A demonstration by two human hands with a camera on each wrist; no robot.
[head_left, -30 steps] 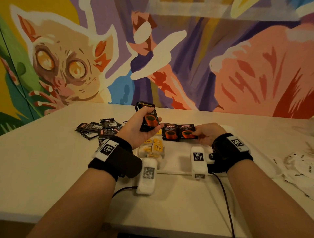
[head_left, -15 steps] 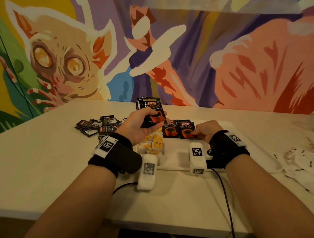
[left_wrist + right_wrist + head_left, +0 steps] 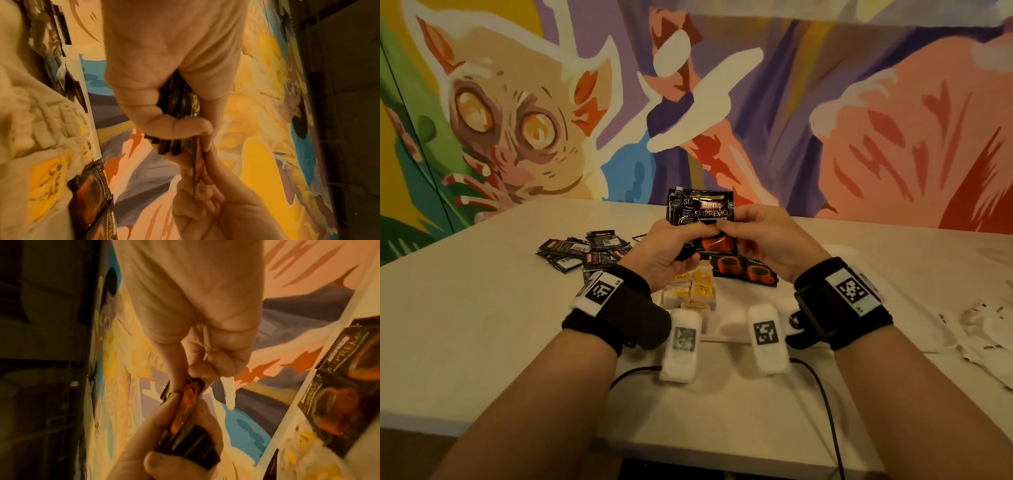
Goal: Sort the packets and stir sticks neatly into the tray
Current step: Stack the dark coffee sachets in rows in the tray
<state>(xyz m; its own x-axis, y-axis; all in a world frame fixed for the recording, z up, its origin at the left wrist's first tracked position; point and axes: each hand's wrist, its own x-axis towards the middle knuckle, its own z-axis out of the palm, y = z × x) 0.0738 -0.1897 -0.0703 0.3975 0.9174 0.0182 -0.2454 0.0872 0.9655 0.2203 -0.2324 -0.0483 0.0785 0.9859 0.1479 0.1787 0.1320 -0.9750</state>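
The left hand (image 3: 664, 253) grips a small stack of black coffee packets (image 3: 702, 219) upright above the far side of the white tray (image 3: 736, 308), thumb across the front and fingers curled behind; the right hand (image 3: 767, 246) pinches the front packet of that stack between thumb and fingertips, so both hands meet on it; in the tray, two more coffee packets (image 3: 744, 270) lie flat side by side at the far edge, and a cluster of white tea bags with yellow labels (image 3: 693, 291) sits in the left part; a loose heap of black packets (image 3: 582, 253) lies on the table (image 3: 482, 325) left of the tray; white paper packets (image 3: 986, 329) lie at the table's right edge.
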